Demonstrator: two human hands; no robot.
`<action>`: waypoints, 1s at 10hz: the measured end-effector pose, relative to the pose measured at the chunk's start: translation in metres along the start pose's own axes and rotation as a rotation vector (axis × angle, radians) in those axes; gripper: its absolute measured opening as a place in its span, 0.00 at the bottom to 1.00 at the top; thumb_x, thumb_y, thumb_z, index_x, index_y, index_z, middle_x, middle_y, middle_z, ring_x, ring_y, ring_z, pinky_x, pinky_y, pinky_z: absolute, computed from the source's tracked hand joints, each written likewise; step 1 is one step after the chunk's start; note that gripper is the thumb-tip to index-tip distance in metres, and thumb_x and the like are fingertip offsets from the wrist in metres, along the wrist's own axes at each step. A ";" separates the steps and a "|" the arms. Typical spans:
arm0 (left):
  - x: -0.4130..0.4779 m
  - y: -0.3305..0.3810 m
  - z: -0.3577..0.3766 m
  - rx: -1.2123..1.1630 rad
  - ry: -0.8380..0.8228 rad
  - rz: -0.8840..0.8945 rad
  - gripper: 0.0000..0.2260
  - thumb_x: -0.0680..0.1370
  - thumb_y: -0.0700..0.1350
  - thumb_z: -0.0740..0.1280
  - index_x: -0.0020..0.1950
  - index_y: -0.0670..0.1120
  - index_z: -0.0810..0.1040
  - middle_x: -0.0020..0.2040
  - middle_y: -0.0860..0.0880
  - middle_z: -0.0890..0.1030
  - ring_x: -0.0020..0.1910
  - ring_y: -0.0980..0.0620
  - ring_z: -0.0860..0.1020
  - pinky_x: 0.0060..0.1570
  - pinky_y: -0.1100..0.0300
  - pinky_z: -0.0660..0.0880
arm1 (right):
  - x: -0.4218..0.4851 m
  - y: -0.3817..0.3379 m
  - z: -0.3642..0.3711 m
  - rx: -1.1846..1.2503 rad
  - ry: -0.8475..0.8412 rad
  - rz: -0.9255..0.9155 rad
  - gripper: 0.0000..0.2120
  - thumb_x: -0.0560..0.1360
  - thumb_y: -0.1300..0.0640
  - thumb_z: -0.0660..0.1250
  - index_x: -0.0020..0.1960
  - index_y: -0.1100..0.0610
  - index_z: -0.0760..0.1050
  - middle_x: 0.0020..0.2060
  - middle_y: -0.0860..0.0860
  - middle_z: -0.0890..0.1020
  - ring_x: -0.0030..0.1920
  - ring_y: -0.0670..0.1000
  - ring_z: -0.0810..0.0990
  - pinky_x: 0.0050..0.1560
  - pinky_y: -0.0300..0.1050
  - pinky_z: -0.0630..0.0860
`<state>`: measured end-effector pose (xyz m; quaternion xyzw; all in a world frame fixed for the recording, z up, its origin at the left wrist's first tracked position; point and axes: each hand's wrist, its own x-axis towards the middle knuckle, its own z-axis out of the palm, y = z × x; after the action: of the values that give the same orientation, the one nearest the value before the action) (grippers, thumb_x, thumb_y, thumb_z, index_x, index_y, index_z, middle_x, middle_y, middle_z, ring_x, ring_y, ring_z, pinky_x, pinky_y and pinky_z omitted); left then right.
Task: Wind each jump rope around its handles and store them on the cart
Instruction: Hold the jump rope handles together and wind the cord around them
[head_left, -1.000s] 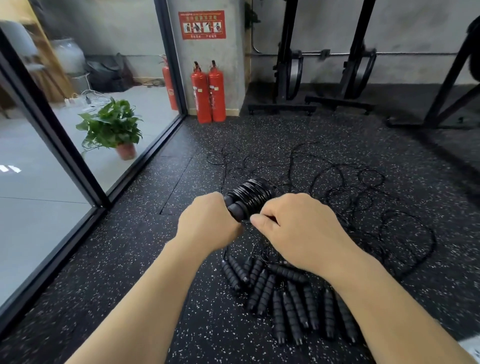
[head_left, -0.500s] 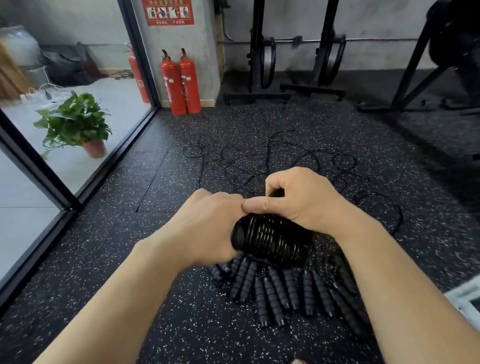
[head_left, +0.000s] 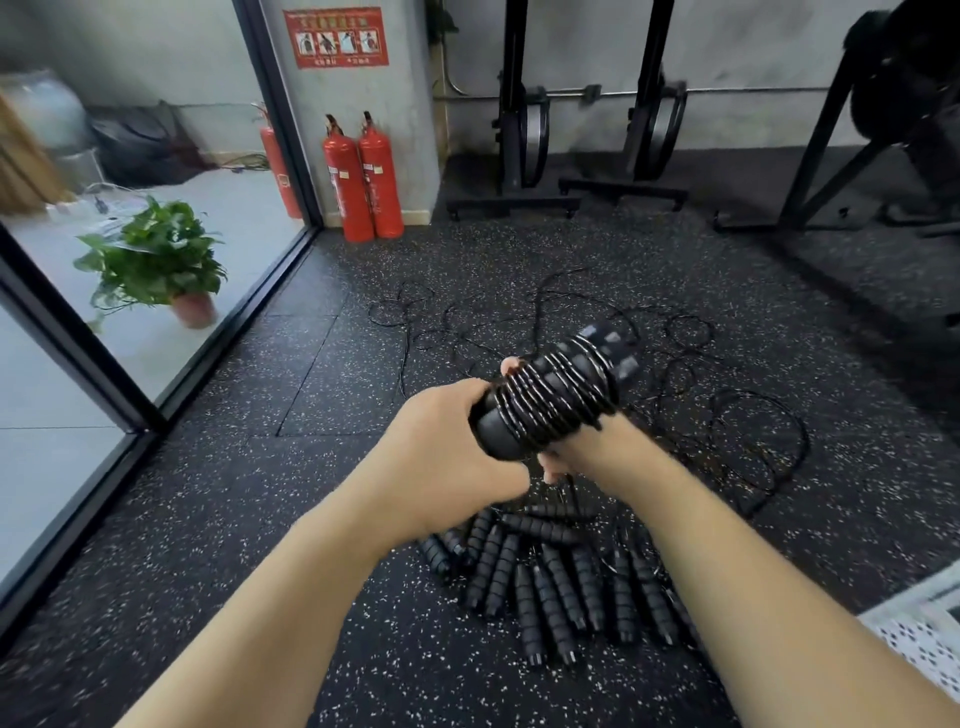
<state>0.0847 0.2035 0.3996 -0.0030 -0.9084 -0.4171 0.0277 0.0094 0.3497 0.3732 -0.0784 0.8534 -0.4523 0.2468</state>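
— Where is the wound jump rope (head_left: 556, 400)?

— In the air, mid-frame, above the speckled rubber floor (head_left: 260, 519). Black cord is coiled in tight turns around the two handles, which lie together.

— Which way does it run?

— Its long axis is on a slant. The near end sits low and to the left, and the far end points up, away and to the right, with the handle tips sticking out past the coils.

— Who has it?

— The left hand (head_left: 447, 452) grips the near end, fingers curled round it. The right hand (head_left: 576, 454) is under the bundle and mostly hidden by it. I can't tell whether it grips or only touches.

— And below?

— A pile of loose handles (head_left: 550, 571) lies on the floor just beneath the hands. Their unwound ropes (head_left: 727, 415) trail off in a tangle beyond.

— Farther out?

— A white perforated surface (head_left: 924, 634) shows at the lower right edge. Two red fire extinguishers (head_left: 363, 182) stand against the far wall. A potted plant (head_left: 156, 260) sits behind the glass on the left.
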 end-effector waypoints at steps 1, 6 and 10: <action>0.005 -0.006 -0.001 0.106 0.194 -0.127 0.08 0.67 0.43 0.72 0.39 0.45 0.74 0.30 0.54 0.74 0.28 0.55 0.69 0.24 0.66 0.62 | 0.014 0.003 0.030 0.115 0.117 -0.177 0.19 0.81 0.63 0.57 0.33 0.50 0.64 0.27 0.46 0.69 0.21 0.41 0.72 0.24 0.29 0.64; 0.007 -0.018 0.001 0.365 0.486 -0.129 0.15 0.73 0.51 0.69 0.53 0.47 0.67 0.47 0.52 0.73 0.49 0.46 0.76 0.42 0.57 0.66 | -0.027 -0.037 0.038 0.290 0.258 -0.268 0.22 0.70 0.40 0.72 0.29 0.57 0.79 0.16 0.43 0.70 0.19 0.41 0.66 0.23 0.32 0.61; -0.002 -0.029 -0.027 -0.095 0.100 -0.244 0.14 0.63 0.45 0.77 0.35 0.49 0.71 0.26 0.58 0.72 0.26 0.58 0.69 0.28 0.65 0.68 | -0.021 -0.026 0.039 0.326 0.195 -0.318 0.22 0.70 0.41 0.72 0.39 0.62 0.83 0.24 0.51 0.70 0.27 0.48 0.62 0.29 0.43 0.60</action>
<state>0.0868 0.1640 0.3951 0.1268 -0.8788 -0.4595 0.0218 0.0447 0.3135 0.3837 -0.1267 0.7660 -0.6225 0.0982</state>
